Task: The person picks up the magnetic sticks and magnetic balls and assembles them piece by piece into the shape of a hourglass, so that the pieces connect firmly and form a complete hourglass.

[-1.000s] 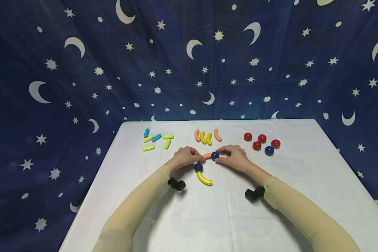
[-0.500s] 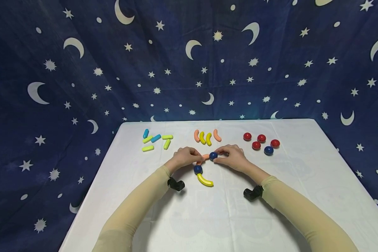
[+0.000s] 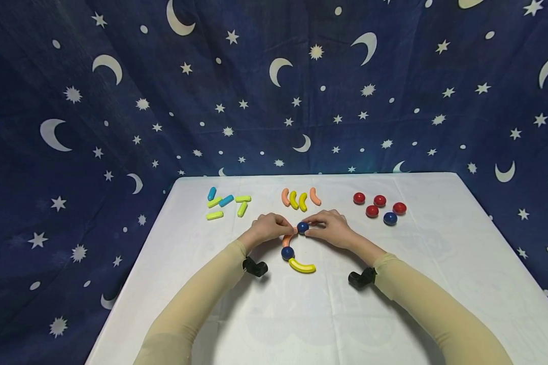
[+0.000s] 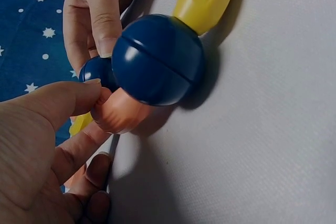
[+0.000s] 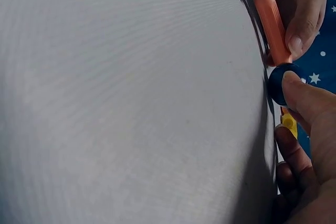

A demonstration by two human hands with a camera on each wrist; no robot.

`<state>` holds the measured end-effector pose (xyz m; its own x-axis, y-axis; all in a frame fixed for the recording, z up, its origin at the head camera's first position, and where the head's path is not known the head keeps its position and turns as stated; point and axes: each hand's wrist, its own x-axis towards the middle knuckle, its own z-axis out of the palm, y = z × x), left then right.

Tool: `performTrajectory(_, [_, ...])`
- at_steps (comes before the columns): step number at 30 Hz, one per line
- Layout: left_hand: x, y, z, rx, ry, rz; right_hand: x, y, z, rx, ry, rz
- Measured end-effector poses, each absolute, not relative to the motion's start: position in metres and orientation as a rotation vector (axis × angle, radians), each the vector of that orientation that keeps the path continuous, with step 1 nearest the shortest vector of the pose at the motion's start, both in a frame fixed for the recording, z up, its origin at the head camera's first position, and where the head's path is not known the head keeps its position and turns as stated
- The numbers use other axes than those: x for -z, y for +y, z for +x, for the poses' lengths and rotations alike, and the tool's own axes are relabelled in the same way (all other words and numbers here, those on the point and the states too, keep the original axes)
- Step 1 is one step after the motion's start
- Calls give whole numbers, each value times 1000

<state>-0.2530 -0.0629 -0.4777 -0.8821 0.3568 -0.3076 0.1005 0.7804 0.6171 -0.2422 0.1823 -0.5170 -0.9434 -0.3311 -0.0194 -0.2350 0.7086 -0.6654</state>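
Note:
My left hand (image 3: 269, 227) pinches an orange curved rod (image 3: 286, 241) near its far end, between thumb and fingers. Thumb and fingers of my right hand (image 3: 331, 228) grip a blue ball (image 3: 303, 227) right at that end of the rod. A second blue ball (image 3: 287, 253) joins the rod's near end, large in the left wrist view. From it a yellow curved rod (image 3: 303, 266) reaches to the right, making one chain of the pieces. In the right wrist view the orange rod (image 5: 272, 24) meets the gripped ball (image 5: 281, 85).
Lime and blue straight rods (image 3: 226, 201) lie at the back left of the white table (image 3: 274, 314). Orange and yellow curved rods (image 3: 303, 202) are at the back middle. Several red balls (image 3: 372, 211) and one blue ball (image 3: 390, 218) sit at the right. A starry cloth (image 3: 274, 101) hangs behind.
My right hand has shifted left with its blue ball. The orange rod has turned, and the lower ball and yellow rod have swung nearer to me, the yellow rod's free end rightward.

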Motion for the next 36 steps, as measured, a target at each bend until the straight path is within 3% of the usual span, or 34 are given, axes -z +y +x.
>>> performTrajectory(36, [493,-65,-265,-793,2525,318,519,184,-244,1067,2718,-434])
